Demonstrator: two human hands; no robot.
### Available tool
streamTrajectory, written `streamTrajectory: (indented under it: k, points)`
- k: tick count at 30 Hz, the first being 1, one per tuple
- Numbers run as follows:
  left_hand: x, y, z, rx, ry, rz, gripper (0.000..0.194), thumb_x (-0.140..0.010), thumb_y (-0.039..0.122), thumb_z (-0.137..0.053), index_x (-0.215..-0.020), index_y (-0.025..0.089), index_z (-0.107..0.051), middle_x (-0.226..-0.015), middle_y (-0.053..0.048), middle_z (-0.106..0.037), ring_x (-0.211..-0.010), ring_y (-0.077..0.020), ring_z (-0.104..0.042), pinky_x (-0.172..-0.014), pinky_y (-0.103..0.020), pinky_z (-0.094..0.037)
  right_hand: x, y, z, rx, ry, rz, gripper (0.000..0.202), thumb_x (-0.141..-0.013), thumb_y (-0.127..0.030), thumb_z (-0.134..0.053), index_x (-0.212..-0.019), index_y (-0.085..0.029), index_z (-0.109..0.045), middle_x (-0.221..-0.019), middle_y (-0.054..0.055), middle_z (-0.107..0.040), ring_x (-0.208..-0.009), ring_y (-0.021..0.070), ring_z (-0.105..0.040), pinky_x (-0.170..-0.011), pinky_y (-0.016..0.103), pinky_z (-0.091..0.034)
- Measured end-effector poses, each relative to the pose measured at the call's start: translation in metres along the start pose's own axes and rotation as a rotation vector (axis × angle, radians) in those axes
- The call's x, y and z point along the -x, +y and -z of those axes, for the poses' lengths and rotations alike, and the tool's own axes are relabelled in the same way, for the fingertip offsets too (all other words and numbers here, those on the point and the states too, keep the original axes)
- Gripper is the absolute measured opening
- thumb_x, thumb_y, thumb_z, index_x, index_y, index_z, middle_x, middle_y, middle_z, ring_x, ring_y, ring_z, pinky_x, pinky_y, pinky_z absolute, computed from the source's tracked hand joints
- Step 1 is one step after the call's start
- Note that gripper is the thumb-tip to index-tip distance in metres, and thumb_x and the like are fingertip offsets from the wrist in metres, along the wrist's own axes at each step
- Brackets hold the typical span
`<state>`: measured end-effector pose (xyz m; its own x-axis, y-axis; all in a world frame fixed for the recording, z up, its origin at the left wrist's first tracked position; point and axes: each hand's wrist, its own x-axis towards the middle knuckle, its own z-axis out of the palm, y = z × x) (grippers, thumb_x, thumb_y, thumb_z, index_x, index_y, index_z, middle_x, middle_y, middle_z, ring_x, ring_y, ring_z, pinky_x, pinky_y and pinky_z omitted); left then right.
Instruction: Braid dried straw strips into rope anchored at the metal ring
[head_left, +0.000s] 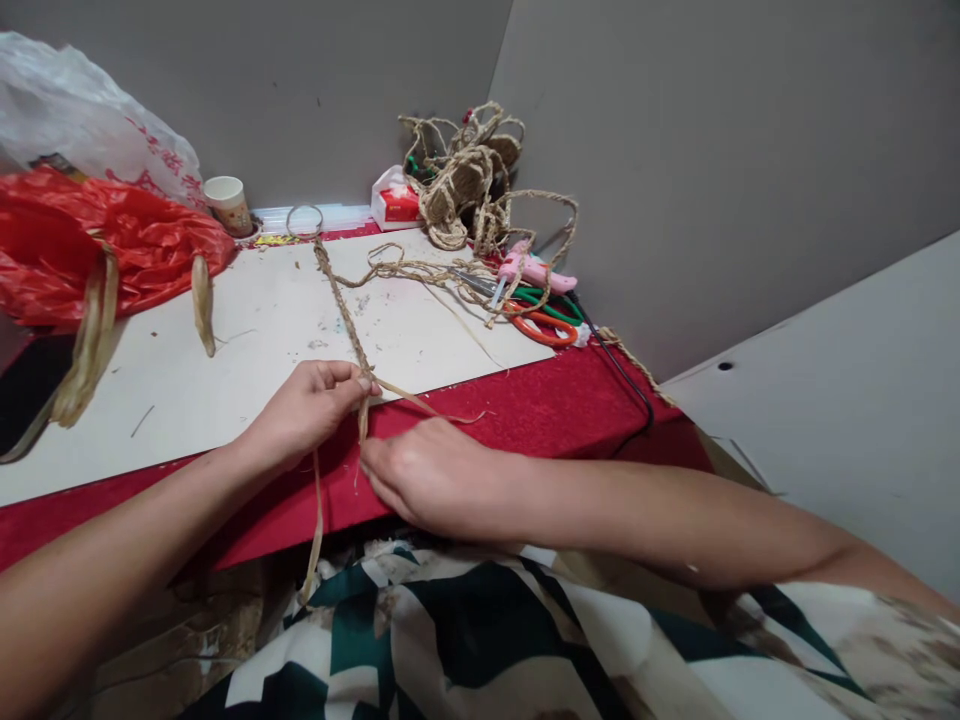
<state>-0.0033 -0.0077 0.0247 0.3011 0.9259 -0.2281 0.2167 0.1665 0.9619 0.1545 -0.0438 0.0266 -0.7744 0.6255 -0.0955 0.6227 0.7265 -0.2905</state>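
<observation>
1. Mid-frame, a straw braid (343,312) runs down from near a metal ring (321,220) at upper left of centre.
2. The left hand (319,400), at the centre, has its grip clamped on the braid's lower end, thumb and finger together.
3. The right hand (424,472), just below and to the right, has its grip closed on a short strand (364,418) coming down from the braid.
4. One loose strand (431,408) points right; another (318,510) hangs over the front edge of the red worktop (517,410).
5. Right of upper centre, a pink glue gun (534,268) lies beside orange-handled scissors (551,330), below a woven straw bundle (457,190).
6. At far left, a phone (30,390) lies below a red plastic bag (150,240).
</observation>
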Motion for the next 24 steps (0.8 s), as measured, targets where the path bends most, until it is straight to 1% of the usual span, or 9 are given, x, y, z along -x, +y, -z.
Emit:
streamTrajectory:
  k: [2, 4, 8, 9, 10, 12, 15, 20, 24]
  points:
    - [0.0, 0.001, 0.001, 0.029, -0.003, 0.019, 0.018, -0.075, 0.031, -0.06, -0.071, 0.014, -0.059, -0.045, 0.008, -0.033, -0.041, -0.0046, -0.02, -0.042, -0.022, -0.014, 0.012, -0.003, 0.014, -0.093, -0.125, 0.141, 0.027, -0.092, -0.028, -0.043, -0.079, -0.014, -0.062, -0.062, 0.005, -0.059, -0.049, 0.0111, -0.04, -0.052, 0.028, -0.024]
    - [-0.001, 0.002, 0.003, 0.069, -0.021, 0.023, 0.018, -0.075, 0.031, -0.061, -0.071, 0.014, -0.059, -0.045, 0.008, -0.033, -0.04, -0.0046, -0.02, -0.042, -0.022, -0.012, 0.017, 0.002, 0.029, -0.217, -0.082, 0.152, 0.033, -0.092, -0.037, -0.046, -0.072, -0.015, -0.062, -0.059, 0.003, -0.056, -0.05, 0.0101, -0.039, -0.052, 0.026, -0.024]
    - [-0.002, 0.004, 0.007, 0.133, -0.066, 0.024, 0.017, -0.074, 0.03, -0.062, -0.068, 0.015, -0.058, -0.045, 0.007, -0.031, -0.04, -0.0045, -0.02, -0.041, -0.021, -0.013, 0.001, 0.034, 0.039, -0.385, 0.46, -0.159, 0.028, -0.091, -0.035, -0.047, -0.083, -0.014, -0.062, -0.075, 0.004, -0.058, -0.068, 0.0119, -0.047, -0.059, 0.022, -0.031]
    - [-0.003, 0.003, 0.008, 0.139, -0.079, 0.025, 0.018, -0.074, 0.031, -0.063, -0.068, 0.015, -0.057, -0.045, 0.008, -0.03, -0.04, -0.0043, -0.019, -0.041, -0.021, -0.012, -0.007, 0.042, 0.036, -0.452, 0.502, -0.173, 0.027, -0.091, -0.035, -0.047, -0.086, -0.013, -0.062, -0.08, 0.005, -0.06, -0.072, 0.0123, -0.049, -0.06, 0.021, -0.033]
    - [-0.004, 0.002, 0.009, 0.141, -0.094, 0.028, 0.019, -0.074, 0.032, -0.063, -0.068, 0.015, -0.057, -0.046, 0.008, -0.03, -0.04, -0.0041, -0.018, -0.041, -0.021, -0.011, -0.015, 0.049, 0.032, -0.551, 0.465, -0.162, 0.029, -0.091, -0.037, -0.047, -0.087, -0.013, -0.061, -0.08, 0.005, -0.06, -0.072, 0.012, -0.049, -0.06, 0.021, -0.034]
    - [-0.006, -0.001, 0.011, 0.141, -0.127, 0.03, 0.021, -0.075, 0.034, -0.064, -0.069, 0.015, -0.057, -0.047, 0.008, -0.03, -0.04, -0.0039, -0.017, -0.041, -0.021, -0.011, -0.028, 0.058, 0.023, -0.785, 0.262, -0.139, 0.036, -0.091, -0.044, -0.044, -0.082, -0.012, -0.059, -0.07, 0.003, -0.056, -0.061, 0.0094, -0.046, -0.054, 0.02, -0.033]
    - [-0.008, -0.005, 0.014, 0.115, -0.153, 0.025, 0.022, -0.078, 0.037, -0.063, -0.075, 0.015, -0.061, -0.046, 0.008, -0.031, -0.041, -0.0041, -0.018, -0.041, -0.02, -0.012, -0.039, 0.062, 0.015, -0.997, 0.034, -0.138, 0.046, -0.089, -0.053, -0.044, -0.07, -0.012, -0.054, -0.054, -0.003, -0.044, -0.044, 0.005, -0.031, -0.043, 0.018, -0.023]
    - [-0.009, -0.006, 0.016, -0.029, -0.18, -0.073, 0.027, -0.08, 0.038, -0.059, -0.081, 0.012, -0.068, -0.067, -0.003, -0.061, -0.054, -0.008, -0.045, -0.054, -0.021, -0.037, -0.041, 0.067, 0.015, -1.095, -0.082, -0.17, 0.044, -0.083, -0.053, -0.055, -0.062, -0.015, -0.049, -0.042, -0.009, -0.029, -0.036, 0.0032, -0.019, -0.035, 0.018, -0.013]
    - [-0.009, -0.002, 0.019, -0.233, -0.186, -0.162, 0.031, -0.084, 0.039, -0.053, -0.087, 0.013, -0.069, -0.08, -0.006, -0.068, -0.073, -0.0146, -0.058, -0.072, -0.027, -0.044, -0.042, 0.064, 0.012, -1.395, -0.162, -0.251, 0.034, -0.086, -0.038, -0.053, -0.062, -0.017, -0.043, -0.039, -0.011, -0.024, -0.033, 0.0032, -0.013, -0.033, 0.017, -0.009]
